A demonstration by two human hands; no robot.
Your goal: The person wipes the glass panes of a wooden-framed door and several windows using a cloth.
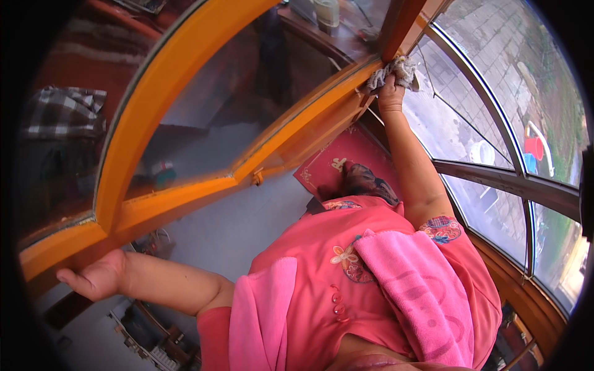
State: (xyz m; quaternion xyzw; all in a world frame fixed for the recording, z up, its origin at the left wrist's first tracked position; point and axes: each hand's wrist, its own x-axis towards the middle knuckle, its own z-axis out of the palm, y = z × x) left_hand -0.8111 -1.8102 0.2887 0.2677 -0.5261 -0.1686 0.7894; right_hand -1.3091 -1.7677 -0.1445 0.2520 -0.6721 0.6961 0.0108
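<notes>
High at the right, my right hand (390, 93) is closed on a bunched grey-white rag (403, 69). The rag is pressed against the upper corner of an orange wooden window frame (322, 106), beside the paned window. My right arm is stretched up. At the lower left, my left hand (96, 275) is beside the lower edge of the orange frame, with one digit stretched out to the left. Some of its fingers are hard to make out, and I see nothing held in it. A pink towel (411, 278) hangs over my shoulders, on a red shirt.
Glass panes (198, 105) fill the orange frame on the left. A metal-barred window (470, 105) on the right shows paving, a red bucket (533, 147) and a white bucket (482, 152) outside. Below lies a red mat (328, 162) on a grey floor (229, 219). A checked cloth (65, 111) is at the far left.
</notes>
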